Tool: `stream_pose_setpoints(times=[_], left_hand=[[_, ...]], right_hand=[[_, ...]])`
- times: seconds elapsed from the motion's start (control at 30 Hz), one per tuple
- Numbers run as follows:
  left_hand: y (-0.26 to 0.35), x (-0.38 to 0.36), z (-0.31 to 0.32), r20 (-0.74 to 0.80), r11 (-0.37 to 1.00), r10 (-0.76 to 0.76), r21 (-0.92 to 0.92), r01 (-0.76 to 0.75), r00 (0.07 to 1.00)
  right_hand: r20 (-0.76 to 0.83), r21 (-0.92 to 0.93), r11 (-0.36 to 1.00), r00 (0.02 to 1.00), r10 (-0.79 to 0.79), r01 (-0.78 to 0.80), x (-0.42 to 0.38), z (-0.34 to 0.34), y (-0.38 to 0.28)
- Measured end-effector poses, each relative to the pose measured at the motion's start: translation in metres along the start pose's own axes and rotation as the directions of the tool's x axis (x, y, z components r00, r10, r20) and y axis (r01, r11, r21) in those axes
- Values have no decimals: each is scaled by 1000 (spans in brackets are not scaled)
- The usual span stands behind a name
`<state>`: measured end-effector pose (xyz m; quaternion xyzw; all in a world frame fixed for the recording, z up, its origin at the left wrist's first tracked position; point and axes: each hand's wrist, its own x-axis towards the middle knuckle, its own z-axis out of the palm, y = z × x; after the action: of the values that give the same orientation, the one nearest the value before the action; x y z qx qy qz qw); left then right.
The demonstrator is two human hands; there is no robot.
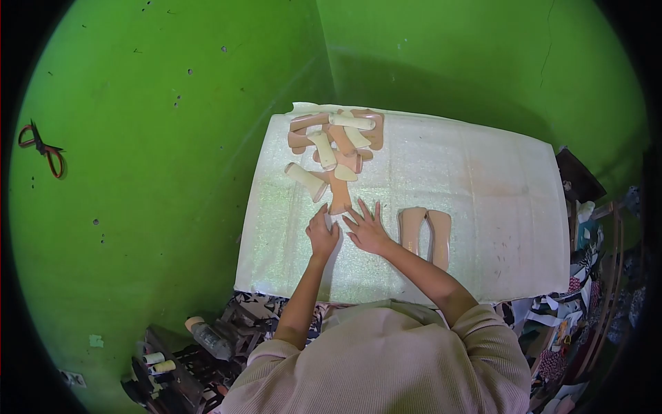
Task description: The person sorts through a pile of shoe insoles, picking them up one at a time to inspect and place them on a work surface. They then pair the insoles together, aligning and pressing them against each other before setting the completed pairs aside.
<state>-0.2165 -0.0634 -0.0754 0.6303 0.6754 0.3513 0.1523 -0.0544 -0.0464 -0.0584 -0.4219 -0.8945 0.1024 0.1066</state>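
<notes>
A tan insole-shaped piece [340, 195] lies with its near end between my two hands on the white-covered table. My left hand [322, 235] rests at the left of that end, its fingers partly bent and its thumb apart from them. On the other side, my right hand [369, 231] is spread flat, with a fingertip right at the edge of the piece. Beyond them is a loose pile of tan and cream pieces of similar shape, including a cream one [306, 181] at its left. Two tan pieces [414, 230] lie side by side, right of my right hand.
The table cover [507, 200] is white and slightly shiny. Green walls meet behind the table, and red-handled scissors [43, 149] hang on the left one. Thread spools [163, 366] and a clear bottle [209, 338] are at lower left. Fabric scraps [562, 324] crowd the right side.
</notes>
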Motion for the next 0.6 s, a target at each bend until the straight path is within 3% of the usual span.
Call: stream_pose_setpoints(times=[0.1,0.37,0.6], left_hand=[[2,-1,-5,22,999,-19,-30,20,1000],[-9,7,-12,-50,988,122,-87,-126,991],[2,16,-18,-85,973,211,-78,-217,974]], right_hand=[[-3,-14,1000,1000,-5,5,8,6,0],[-63,56,998,998,16,-13,10,-6,1],[-157,123,990,987,-45,65,-5,-38,2]])
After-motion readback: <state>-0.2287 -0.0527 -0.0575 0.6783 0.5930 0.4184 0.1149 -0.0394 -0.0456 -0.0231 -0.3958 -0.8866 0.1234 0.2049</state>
